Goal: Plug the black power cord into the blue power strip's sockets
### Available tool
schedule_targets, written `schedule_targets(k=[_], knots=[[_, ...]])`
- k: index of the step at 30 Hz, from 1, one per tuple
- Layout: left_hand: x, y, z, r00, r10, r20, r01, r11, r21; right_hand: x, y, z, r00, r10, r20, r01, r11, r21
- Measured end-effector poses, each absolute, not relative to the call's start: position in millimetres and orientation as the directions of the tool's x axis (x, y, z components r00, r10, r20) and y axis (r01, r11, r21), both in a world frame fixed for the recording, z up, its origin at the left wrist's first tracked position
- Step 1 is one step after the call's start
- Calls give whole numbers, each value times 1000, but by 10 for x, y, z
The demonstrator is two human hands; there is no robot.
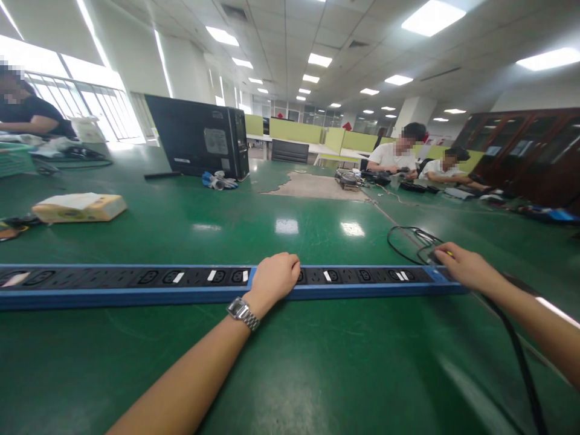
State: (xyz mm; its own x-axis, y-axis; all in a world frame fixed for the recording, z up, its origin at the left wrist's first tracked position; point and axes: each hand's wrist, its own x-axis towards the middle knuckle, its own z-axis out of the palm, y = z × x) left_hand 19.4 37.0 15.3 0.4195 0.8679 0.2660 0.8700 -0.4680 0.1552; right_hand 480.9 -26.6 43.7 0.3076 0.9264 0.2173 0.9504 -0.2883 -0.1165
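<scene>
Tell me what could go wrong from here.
The loop of cord beside the right hand might snag if that hand moves. The thick cable running past the right forearm could get tugged by it. The left hand covers part of the strip, so anything amiss there might go unseen.

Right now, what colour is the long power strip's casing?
Blue; the power strip's casing shows best in the head view.
</scene>
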Motion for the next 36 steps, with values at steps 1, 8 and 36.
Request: schedule_targets(k=[1,8,36], knots=[[195,373,153,418,869,265,871,-467,156,4793,-244,438,250,953,171,965,-232,-120],[202,383,137,424,864,270,868,-473,151,4784,-212,326,160,983,86,984,-151,-99],[188,358,133,426,860,283,864,-479,154,4475,-238,196,334,941,53,942,-335,20]])
